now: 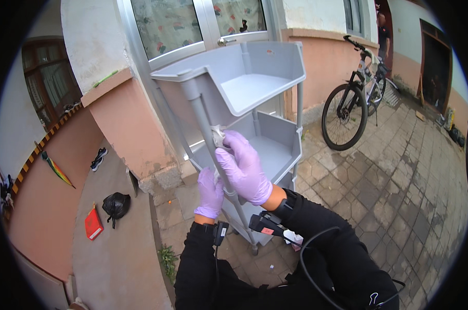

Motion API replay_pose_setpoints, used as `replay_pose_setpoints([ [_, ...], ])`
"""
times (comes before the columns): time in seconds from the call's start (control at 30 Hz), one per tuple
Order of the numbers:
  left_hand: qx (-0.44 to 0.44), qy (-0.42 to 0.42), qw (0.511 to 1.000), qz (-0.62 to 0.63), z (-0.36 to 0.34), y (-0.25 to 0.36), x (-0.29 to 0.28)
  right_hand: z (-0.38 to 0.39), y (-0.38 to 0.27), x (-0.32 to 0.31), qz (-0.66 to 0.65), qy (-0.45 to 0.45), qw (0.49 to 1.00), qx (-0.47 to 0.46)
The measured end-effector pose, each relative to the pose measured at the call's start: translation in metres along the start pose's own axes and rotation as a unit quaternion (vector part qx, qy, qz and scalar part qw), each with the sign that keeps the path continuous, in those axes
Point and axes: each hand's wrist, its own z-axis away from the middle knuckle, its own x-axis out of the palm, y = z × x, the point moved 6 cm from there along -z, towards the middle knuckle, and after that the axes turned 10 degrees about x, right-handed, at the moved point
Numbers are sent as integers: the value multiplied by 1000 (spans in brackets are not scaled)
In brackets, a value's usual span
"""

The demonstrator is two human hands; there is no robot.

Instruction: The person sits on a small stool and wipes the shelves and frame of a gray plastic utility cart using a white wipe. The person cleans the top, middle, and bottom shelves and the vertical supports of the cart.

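Observation:
A grey plastic utility cart [275, 150] with several tray shelves stands upright in front of me. Both my hands wear thin purple gloves and are at its near round post [205, 121]. My right hand [246, 170] closes its fingers and thumb around the post, with a crumpled white wipe [217, 136] pressed against the post at the fingertips. Lower down, my left hand [210, 195] grips the same post from the left side; its fingertips are partly hidden, and a little white material shows beside them.
A glazed metal door [166, 31] is close behind the cart. To the right, a bicycle [347, 108] stands on the paving. On the left ledge lie a black plastic bag [116, 205], a red book-like object [93, 225] and shoes [98, 159]. A cable [309, 240] hangs by my right arm.

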Motion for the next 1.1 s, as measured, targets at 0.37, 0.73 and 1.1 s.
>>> replay_pose_setpoints([
  [0.37, 32, -33, 998, 39, 0, -8, 6, 62, 57, -29, 167, -108, 979, 51],
  [0.73, 11, -7, 998, 58, -2, -3, 6, 101, 76, -65, 206, 7, 977, 57],
  [1.1, 19, 0, 999, 41, -2, 6, 9, 157, 116, -46, 231, 71, 968, 62],
])
